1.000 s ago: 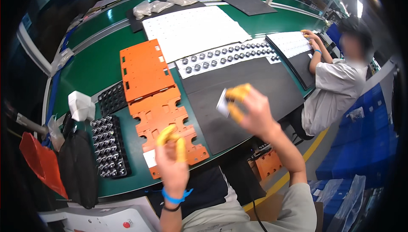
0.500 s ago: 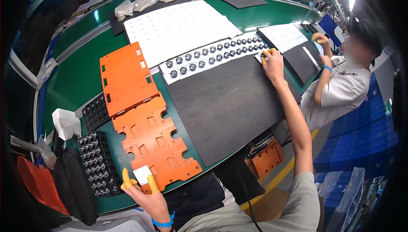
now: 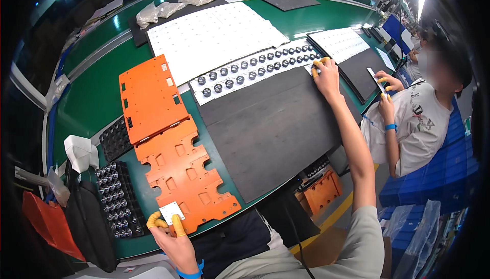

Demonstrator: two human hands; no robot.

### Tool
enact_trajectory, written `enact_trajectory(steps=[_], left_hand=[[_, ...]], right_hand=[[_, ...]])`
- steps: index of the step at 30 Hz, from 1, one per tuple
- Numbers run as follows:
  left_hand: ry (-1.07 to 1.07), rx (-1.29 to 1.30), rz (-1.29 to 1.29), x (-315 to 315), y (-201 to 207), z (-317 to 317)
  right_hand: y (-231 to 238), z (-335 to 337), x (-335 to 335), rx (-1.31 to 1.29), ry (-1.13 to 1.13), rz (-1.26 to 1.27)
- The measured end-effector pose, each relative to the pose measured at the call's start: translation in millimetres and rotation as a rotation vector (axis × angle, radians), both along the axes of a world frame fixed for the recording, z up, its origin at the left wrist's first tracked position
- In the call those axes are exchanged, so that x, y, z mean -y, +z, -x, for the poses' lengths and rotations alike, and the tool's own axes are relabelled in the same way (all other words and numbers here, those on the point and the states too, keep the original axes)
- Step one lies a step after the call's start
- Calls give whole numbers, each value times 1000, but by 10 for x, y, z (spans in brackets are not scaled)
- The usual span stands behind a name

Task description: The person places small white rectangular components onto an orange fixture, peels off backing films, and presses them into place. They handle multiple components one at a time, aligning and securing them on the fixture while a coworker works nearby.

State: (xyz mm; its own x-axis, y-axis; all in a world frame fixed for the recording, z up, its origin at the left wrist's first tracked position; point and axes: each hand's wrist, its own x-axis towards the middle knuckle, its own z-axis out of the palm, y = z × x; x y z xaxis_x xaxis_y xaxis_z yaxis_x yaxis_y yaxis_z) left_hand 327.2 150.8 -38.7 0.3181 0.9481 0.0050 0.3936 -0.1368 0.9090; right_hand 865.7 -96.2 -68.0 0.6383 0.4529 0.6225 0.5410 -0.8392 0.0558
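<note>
My left hand [image 3: 176, 246], with yellow finger covers, pinches a small white square plate [image 3: 170, 210] at its near edge. That plate lies on the near end of an orange fixture plate [image 3: 176, 164] with cutouts. At the far right of a black mat [image 3: 270, 120], my right hand [image 3: 326, 78] is closed, its covered fingertips on a small round dark part, mostly hidden by them. A bit of white plate [image 3: 308, 68] shows beside those fingertips. Just beyond runs a white strip [image 3: 224, 88] bearing two rows of black round parts [image 3: 240, 80].
A black tray of shiny round parts [image 3: 115, 202] stands left of the fixture. A second orange plate [image 3: 150, 98] and a large white perforated sheet [image 3: 214, 34] lie farther off. At the right, a co-worker [image 3: 408, 115] holds a white strip [image 3: 376, 81] near a black board.
My left fingers have closed in on the white plate from a spread pose. My right hand stays nearly in place. The co-worker has picked up a white strip.
</note>
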Motion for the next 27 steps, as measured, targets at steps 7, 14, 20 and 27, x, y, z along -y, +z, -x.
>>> enact_trajectory(steps=[7,14,20,27], left_hand=[[-77,-242,-104,-148,65,7],[-74,128,-139,-179,35,44],[-283,723,647,301,327,-112],[-266,775,947,541,541,-528]], right_hand=[[192,467,-243,89,242,-152],[548,1707,-842,-23,712,-217],[878,3215,-1196,-340,1263,-401],[953,3680,-1382,-521,1239,-624]])
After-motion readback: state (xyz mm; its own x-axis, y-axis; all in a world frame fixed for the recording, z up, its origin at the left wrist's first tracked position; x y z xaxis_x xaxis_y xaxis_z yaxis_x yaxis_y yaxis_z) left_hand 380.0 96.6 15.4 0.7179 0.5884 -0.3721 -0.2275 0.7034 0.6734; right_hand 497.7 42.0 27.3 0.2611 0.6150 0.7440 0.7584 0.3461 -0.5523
